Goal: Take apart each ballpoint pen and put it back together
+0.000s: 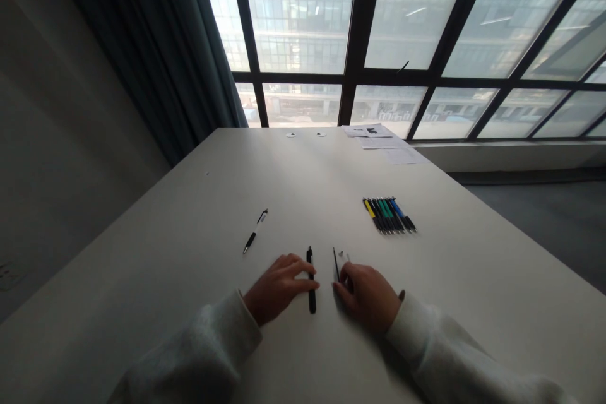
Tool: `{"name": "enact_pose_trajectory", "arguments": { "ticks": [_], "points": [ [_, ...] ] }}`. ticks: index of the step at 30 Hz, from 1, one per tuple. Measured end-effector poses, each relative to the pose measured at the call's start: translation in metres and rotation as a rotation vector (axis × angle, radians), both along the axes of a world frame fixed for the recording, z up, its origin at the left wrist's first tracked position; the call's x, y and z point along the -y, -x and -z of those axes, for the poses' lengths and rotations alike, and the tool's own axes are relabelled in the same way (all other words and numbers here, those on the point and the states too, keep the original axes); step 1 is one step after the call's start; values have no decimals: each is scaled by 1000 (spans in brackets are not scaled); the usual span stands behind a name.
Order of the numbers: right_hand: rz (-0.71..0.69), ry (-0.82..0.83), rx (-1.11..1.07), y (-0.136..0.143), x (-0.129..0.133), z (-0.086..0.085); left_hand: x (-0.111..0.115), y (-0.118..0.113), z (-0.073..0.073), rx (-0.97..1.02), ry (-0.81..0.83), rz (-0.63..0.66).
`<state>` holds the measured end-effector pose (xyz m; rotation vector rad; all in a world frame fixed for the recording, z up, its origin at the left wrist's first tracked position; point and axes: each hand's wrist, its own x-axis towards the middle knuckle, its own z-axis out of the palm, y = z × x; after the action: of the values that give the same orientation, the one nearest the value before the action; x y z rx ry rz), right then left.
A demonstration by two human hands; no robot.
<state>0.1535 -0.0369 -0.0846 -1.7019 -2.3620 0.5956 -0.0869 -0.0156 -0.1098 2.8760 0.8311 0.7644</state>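
Note:
My left hand point(284, 283) has its thumb and fingers closed on a black pen point(311, 300), which points away from me along the table. To the right of it, my right hand point(367, 293) is curled with thumb and forefinger close together. A thin dark pen refill point(336, 259) runs up from between those fingertips. Just beyond the right fingers sits a small pen part point(341, 254), with a pale, blurred piece point(349, 257) beside it; their exact kind is unclear. A white pen with a black grip point(255, 231) lies slanted beyond my left hand.
A row of several pens point(388, 215) with yellow, green, blue and black barrels lies at the right. Printed papers point(379, 140) rest at the far right edge of the white table point(189, 233). Two round white discs point(321, 134) are near the far edge, before the window.

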Motion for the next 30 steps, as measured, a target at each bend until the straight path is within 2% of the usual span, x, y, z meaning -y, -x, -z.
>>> {"name": "enact_pose_trajectory", "arguments": {
  "ticks": [5,10,13,15,18,21,24,26,30],
  "points": [
    [43,49,98,15,-9,-4,3,2,-2,309,131,-20],
    [-33,88,124,41,-19,-11,7,8,-3,567,256,-165],
    [-83,130,68,55,-25,-16,8,11,-4,666,403,-244],
    [-100,172,9,56,-28,-22,7,12,-5,715,550,-251],
    [-149,321,-102,44,-34,-39,3,14,-8,772,795,-201],
    [-185,512,-229,25,-37,-63,0,17,-11,817,991,-128],
    [-130,709,-608,14,-37,-82,-2,20,-11,840,1143,-56],
    [-101,766,-837,15,-35,-88,-1,20,-10,836,1237,-8],
    [-124,700,-1021,28,-27,-80,1,19,-9,824,1377,58]
  ]
}}
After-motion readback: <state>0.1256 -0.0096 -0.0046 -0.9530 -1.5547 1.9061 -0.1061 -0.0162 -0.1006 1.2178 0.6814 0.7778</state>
